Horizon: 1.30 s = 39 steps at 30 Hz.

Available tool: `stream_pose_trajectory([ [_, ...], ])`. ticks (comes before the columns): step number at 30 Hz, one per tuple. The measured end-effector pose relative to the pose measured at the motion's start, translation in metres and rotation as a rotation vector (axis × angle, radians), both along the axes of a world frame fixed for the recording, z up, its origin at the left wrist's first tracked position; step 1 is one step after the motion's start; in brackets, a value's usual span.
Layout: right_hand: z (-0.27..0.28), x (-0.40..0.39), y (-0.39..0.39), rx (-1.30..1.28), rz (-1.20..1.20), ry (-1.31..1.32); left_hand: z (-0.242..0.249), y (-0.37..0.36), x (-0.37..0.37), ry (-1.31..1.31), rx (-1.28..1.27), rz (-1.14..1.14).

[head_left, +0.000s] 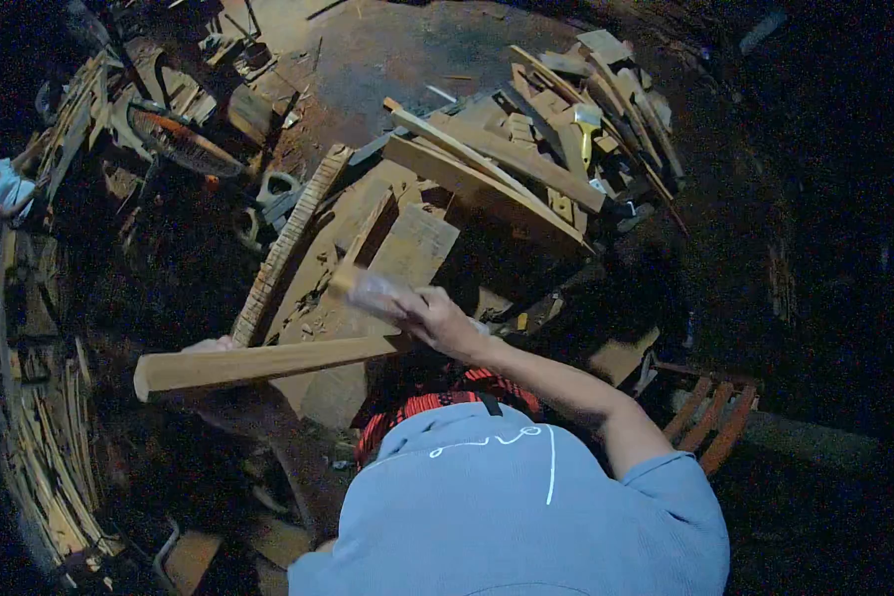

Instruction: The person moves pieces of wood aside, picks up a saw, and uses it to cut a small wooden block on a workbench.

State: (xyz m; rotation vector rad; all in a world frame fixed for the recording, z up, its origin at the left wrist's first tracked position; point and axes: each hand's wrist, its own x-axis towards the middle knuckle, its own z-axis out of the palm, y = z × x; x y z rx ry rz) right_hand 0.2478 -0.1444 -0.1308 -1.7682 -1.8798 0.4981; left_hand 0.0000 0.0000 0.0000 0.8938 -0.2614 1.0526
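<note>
My right hand (447, 323) is closed around a pale, shiny thing with a tan end (372, 293), smeared by motion; I cannot tell its kind. It is above the bench, close to the near end of a long wooden bar (258, 365). This bar is smooth and light brown, lying across in front of my body with its thick end at the left. Along its far side the fingers of my left hand (209, 346) show, wrapped against it; the rest of that hand is hidden behind the wood.
A low workbench (353, 214) carries boards and wood chips. A rough-edged plank (293, 243) slants along its left side, and a thick board (487, 194) crosses behind. A yellow-handled paintbrush (586, 134) rests on the scrap pile. At left are a handsaw (184, 139) and wood strips (55, 477).
</note>
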Motion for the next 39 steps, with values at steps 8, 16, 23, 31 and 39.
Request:
stream_pose_trajectory([
  [8, 0.179, -0.062, 0.056, 0.182, 0.148, 1.662, -0.006, -0.015, -0.004, 0.113, 0.17, 0.419],
  [16, 0.115, -0.065, 0.041, 0.041, 0.367, 0.796, -0.015, -0.026, -0.009, 0.117, 0.126, 0.512],
  [23, 0.132, -0.072, 0.047, -0.009, 0.356, 0.91, -0.023, -0.035, -0.007, 0.148, 0.106, 0.576],
  [31, 0.098, -0.072, 0.042, 0.231, 0.358, 0.642, -0.03, -0.046, -0.011, 0.172, 0.061, 0.729],
  [39, 0.002, -0.011, -0.021, -0.081, 0.143, 0.267, -0.057, -0.07, 0.021, 0.726, -0.003, 1.052],
])
